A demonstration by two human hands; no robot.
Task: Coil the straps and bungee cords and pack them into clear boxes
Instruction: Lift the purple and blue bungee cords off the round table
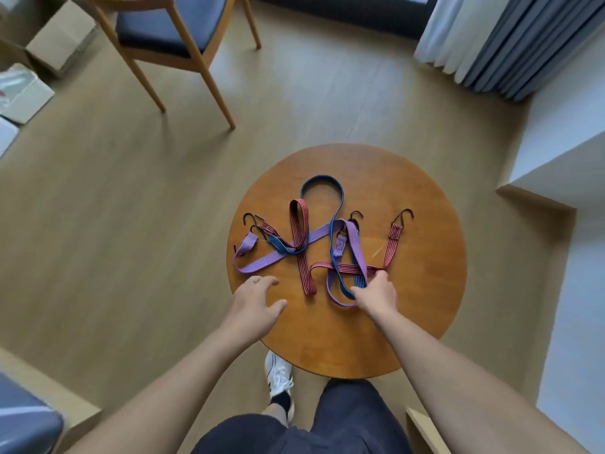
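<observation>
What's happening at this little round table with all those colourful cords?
A person stands over a tangle of red, blue and purple flat bungee straps with black metal hooks, spread on a round wooden table. Their right hand grips the tangle at its near edge; the left hand hovers open beside it. Nothing is coiled yet, and no clear boxes are in view.

A round, honey-brown wooden tabletop [409, 322] stands on a pale wood-plank floor [131, 224]. Beyond it, well apart, is a wooden chair with a dark blue seat cushion [170, 24]. A brown cardboard box [62, 37] sits left of the chair. Grey and white pleated curtains [510, 44] hang at upper right. A white laced sneaker [278, 375] shows beside the tabletop's near edge.
</observation>
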